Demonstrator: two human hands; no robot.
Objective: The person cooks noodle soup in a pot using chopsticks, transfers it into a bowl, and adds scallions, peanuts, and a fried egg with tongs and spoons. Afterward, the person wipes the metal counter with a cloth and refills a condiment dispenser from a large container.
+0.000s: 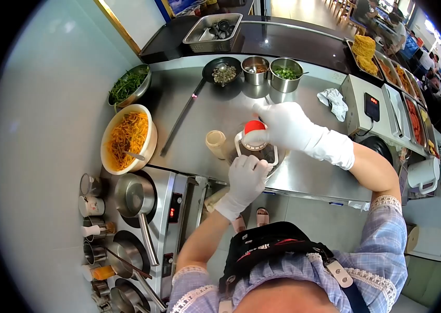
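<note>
In the head view my right hand [283, 125], in a white glove, is closed around a red and white round piece [255, 127]; its exact kind is partly hidden by the fingers. It is over a container with a white rim [274, 156] at the counter's front edge. My left hand [247, 180], gloved too, has its fingers curled at the near side of that rim. The container's inside is mostly covered by my hands. Left of it is a cream-coloured plastic bottle [215, 143], apart from both hands.
Behind are a long-handled black ladle [203, 86] with chopped pieces, a metal pot of chopped greens [286, 70] and another pot [255, 68]. A bowl of orange shreds [150, 141] stands left, above saucepans [135, 194] on burners. A crumpled cloth [333, 103] lies right.
</note>
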